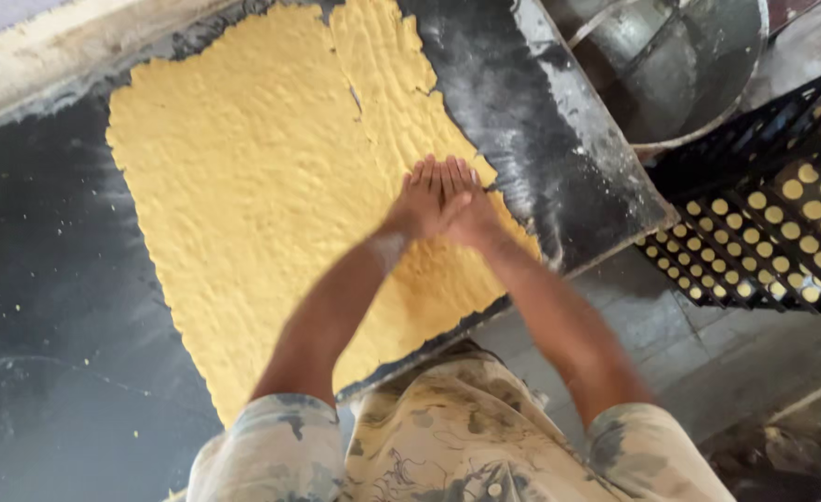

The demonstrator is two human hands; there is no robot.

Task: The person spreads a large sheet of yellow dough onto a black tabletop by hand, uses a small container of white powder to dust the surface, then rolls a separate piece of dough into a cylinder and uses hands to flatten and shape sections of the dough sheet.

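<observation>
Two hands work as one: the left hand [422,200] and right hand [466,209] lie flat, fingers straight and overlapping, palms down on the near right edge of a wide yellow sheet of coarse dough [271,177] spread over the dark floured table [39,307]. Even pressure from flat palms would likely keep thickness uniform. Right of the hands stand black perforated crates [773,232]; beyond them, a grey metal basin [671,56].

A dark, flour-dusted stone slab [48,307] filled the left, edged by a pale ledge [48,56]. Beyond its right edge lay grey floor tiles [708,363], a large metal basin [680,65] and black perforated crates [773,232] in daylight
</observation>
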